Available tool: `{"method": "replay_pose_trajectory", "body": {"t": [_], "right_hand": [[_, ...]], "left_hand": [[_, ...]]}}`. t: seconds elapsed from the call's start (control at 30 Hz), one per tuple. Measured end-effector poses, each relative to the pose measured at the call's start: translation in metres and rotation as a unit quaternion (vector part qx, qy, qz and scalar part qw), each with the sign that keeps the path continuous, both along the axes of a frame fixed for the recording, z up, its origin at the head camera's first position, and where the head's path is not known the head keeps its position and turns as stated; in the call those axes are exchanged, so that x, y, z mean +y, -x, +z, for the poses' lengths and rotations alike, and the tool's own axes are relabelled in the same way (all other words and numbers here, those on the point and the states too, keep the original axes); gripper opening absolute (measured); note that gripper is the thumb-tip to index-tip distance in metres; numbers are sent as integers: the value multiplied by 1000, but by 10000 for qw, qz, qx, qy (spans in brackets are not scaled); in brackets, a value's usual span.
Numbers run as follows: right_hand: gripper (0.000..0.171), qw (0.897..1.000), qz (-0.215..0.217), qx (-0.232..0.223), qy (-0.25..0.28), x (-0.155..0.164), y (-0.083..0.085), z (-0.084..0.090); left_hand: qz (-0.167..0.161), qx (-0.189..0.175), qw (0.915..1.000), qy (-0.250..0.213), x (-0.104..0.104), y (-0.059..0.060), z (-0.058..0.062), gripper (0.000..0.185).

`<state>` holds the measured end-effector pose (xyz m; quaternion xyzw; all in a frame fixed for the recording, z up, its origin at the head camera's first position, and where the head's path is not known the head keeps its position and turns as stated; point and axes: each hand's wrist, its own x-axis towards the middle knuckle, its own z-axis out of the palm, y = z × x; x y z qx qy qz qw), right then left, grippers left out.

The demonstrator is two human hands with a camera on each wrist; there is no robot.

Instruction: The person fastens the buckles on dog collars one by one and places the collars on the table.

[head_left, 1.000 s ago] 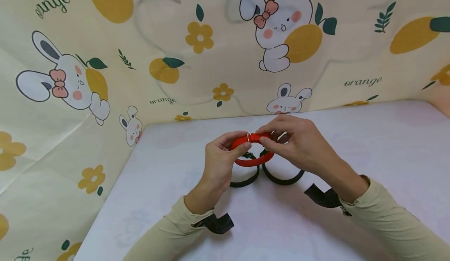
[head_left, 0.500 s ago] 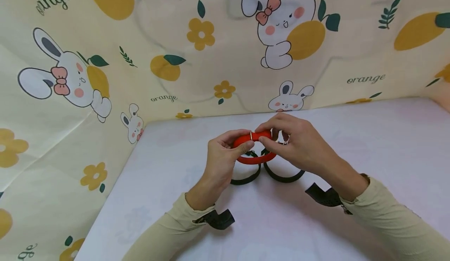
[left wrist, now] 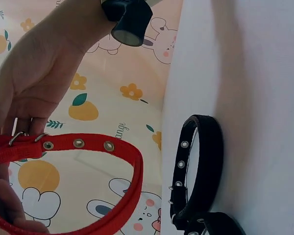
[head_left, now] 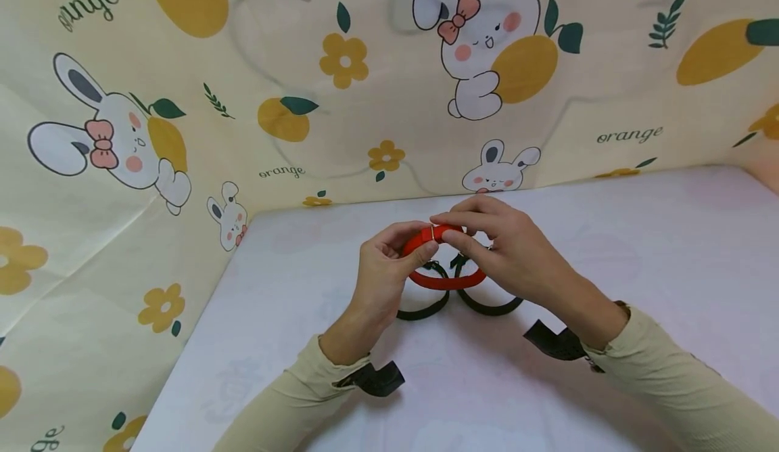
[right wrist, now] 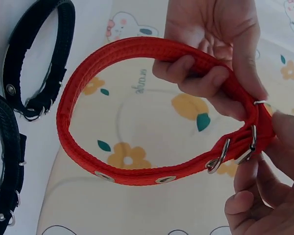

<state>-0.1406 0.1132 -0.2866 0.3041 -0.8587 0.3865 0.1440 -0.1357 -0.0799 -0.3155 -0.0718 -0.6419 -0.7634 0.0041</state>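
Note:
A red buckled collar [head_left: 447,282], its band closed into a loop, is held up above the table. My left hand [head_left: 380,273] grips its band on the left, with the fingers curled through the loop in the right wrist view. At the joined end, my right hand [head_left: 514,249] pinches the band between thumb and fingers. The metal buckle [right wrist: 254,139] and a D-ring [right wrist: 219,157] sit beside the right fingertips. Metal eyelets [left wrist: 78,143] run along the strap. Part of the buckle end is covered by fingers.
Two black collars [head_left: 420,315] [head_left: 491,310] lie side by side on the white table [head_left: 292,371], just below the red one. Behind and to the left hangs a cream cloth [head_left: 377,100] printed with rabbits and oranges. A dark strap piece [head_left: 380,379] hangs at the left wrist.
My right hand has shifted left along the red collar, its fingertips now at the metal ring by the left hand. The left hand stays nearly in place; the black collars lie still.

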Motion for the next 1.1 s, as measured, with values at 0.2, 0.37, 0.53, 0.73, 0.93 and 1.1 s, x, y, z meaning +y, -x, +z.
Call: {"method": "replay_pose_trajectory", "body": {"t": [0.2, 0.37, 0.53, 0.73, 0.93, 1.1], "right_hand": [[24, 9996, -165, 222, 92, 3, 2, 1], [19, 9982, -322, 437, 247, 3, 3, 0], [19, 9983, -274, 417, 312, 2, 3, -1], [19, 9979, -299, 386, 425, 3, 3, -1], [19, 9979, -340, 340, 433, 3, 3, -1], [19, 9978, -291, 392, 439, 3, 5, -2]], "left_hand": [[2, 28, 10000, -66, 0, 2, -1, 33], [-14, 66, 9999, -158, -1, 2, -2, 31], [-86, 87, 9996, -249, -1, 2, -4, 31], [-106, 191, 9989, -421, -2, 3, -6, 33], [-140, 260, 9984, -474, -3, 3, -5, 35], [-196, 241, 9984, -464, -3, 2, -3, 29]]}}
